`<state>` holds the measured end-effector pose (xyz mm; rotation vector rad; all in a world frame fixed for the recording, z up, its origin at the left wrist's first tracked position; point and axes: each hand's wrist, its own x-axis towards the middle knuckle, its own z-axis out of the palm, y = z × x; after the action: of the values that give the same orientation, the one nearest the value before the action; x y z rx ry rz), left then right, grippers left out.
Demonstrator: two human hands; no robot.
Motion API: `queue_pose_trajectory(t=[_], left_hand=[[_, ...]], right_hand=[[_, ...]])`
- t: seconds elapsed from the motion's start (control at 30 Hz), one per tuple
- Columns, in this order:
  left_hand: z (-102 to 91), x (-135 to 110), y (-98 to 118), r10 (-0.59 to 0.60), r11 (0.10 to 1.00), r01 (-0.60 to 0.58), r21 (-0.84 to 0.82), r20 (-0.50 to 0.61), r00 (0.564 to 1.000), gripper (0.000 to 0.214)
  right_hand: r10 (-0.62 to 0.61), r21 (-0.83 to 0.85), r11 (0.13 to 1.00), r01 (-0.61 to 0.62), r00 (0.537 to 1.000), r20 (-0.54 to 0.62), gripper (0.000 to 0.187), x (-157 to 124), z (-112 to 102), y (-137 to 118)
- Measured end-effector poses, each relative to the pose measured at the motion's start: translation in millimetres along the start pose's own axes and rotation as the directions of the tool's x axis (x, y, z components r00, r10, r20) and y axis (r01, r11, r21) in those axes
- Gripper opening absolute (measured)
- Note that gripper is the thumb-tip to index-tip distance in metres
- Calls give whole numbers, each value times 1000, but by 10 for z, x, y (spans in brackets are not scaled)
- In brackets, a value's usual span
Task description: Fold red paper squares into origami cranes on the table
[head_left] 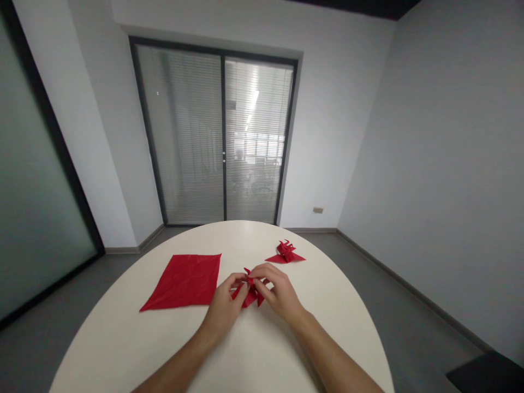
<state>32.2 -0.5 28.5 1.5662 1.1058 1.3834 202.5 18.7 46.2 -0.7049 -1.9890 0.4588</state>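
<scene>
Between my two hands, over the middle of the table, is a small red origami figure (250,297) with pointed flaps. Fingers of my left hand (227,300) pinch its left side. My right hand (280,289) grips its upper right part with thumb and fingertips. Part of the figure is hidden behind the fingers. Close by on the left lies a creased sheet of red paper (184,281), spread flat. A second folded red paper figure (285,252), with thin curled points and wide flat tips, rests beyond my right hand.
Everything lies on a round cream table (123,349). Past its far edge stands a dark-framed glass door (224,136) with blinds. A white wall (429,164) runs along the right, and a black object (487,374) sits low at the right corner.
</scene>
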Motion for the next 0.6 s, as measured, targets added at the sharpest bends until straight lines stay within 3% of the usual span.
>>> queue_pose_trajectory(t=[0.17,0.23,0.33,0.5,0.6], left_hand=[[-73,79,28,-61,997,59,-47,-49,997,31],[-105,92,50,-142,987,138,-86,-48,989,31],[-173,102,92,-289,922,265,-282,-44,956,26],[-309,159,118,-407,735,321,-596,-9,914,21],[-340,176,147,-391,760,298,-578,-40,919,21]], right_hand=[[-3,-26,1000,4,998,67,17,-22,13,26],[-23,-23,999,25,994,104,17,-24,9,-1],[-75,-2,997,76,986,147,17,-23,-12,-63],[-148,-63,986,152,987,64,18,-27,-41,-78],[-162,-53,985,162,987,14,17,-14,-30,-48]])
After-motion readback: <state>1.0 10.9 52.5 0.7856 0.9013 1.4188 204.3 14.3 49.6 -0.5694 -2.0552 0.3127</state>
